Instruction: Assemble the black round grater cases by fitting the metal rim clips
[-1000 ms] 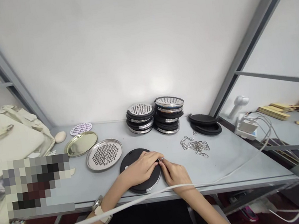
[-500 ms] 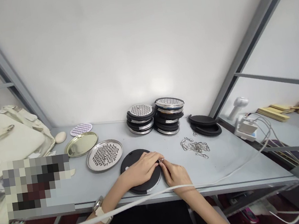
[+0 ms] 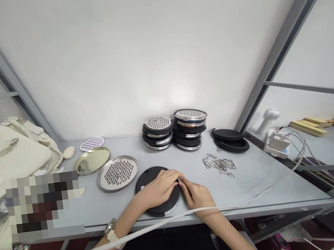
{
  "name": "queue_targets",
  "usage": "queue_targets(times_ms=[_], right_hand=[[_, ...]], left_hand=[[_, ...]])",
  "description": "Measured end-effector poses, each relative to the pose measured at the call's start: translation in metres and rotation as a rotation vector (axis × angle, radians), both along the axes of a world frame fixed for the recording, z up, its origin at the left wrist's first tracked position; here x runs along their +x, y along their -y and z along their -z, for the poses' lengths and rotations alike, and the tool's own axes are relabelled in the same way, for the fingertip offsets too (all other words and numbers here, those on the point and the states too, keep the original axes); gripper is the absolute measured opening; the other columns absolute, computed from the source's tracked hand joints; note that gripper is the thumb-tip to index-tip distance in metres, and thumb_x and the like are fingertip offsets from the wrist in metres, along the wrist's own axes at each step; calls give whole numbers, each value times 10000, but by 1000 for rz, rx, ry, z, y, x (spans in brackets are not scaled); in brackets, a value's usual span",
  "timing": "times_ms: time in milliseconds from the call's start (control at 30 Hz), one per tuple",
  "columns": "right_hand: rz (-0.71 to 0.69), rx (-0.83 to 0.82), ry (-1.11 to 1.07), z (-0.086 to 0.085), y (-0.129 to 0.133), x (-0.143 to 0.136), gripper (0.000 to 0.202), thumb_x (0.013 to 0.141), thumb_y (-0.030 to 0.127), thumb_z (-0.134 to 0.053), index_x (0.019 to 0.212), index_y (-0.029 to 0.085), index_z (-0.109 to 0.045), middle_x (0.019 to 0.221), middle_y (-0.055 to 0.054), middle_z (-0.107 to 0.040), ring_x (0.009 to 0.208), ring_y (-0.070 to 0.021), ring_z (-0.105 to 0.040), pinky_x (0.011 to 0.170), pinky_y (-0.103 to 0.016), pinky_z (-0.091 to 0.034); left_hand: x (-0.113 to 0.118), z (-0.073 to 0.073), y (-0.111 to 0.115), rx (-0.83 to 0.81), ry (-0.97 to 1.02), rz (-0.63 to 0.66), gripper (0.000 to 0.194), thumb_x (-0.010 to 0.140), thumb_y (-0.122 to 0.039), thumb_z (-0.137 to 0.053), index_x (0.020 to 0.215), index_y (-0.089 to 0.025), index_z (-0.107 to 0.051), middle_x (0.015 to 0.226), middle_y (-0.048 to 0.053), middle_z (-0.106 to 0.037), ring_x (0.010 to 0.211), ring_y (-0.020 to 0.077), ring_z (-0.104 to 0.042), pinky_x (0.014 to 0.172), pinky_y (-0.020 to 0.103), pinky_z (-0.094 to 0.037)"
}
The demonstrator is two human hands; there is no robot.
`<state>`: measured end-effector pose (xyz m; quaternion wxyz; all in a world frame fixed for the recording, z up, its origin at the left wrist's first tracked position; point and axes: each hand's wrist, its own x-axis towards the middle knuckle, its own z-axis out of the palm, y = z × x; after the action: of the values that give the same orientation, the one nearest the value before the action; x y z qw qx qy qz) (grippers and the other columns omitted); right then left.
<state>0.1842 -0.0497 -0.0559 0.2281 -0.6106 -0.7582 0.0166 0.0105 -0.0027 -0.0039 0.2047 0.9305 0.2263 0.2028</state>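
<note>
Flat, round black disc [image 3: 170, 201]
Left hand [image 3: 160, 189] lies on top, grip hidden; right hand [image 3: 198, 194] pinches tiny silver bit [image 3: 180, 179] at right.

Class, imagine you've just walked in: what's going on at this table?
A person's left hand lies across a black disc on the table, while the right hand meets it at the disc's right edge; the detail between them is too small to make out. A grater plate lies to the left, two stacks stand behind, and small metal pieces lie heaped to the right.
</note>
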Motion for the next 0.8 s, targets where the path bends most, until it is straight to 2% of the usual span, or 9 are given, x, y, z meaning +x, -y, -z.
queue_targets(times_ms=[800], right_hand=[[6,-9,-2,3,-1,0,393,987,275,-289,1062,134,-647,744,-79,-739,608,-213,-703,510,-268,-349]], left_hand=[[0,-1,0,9,-7,2,251,970,-112,-342,1135,-218,-500,1090,50,-593,1036,189,-537,953,343,-351]])
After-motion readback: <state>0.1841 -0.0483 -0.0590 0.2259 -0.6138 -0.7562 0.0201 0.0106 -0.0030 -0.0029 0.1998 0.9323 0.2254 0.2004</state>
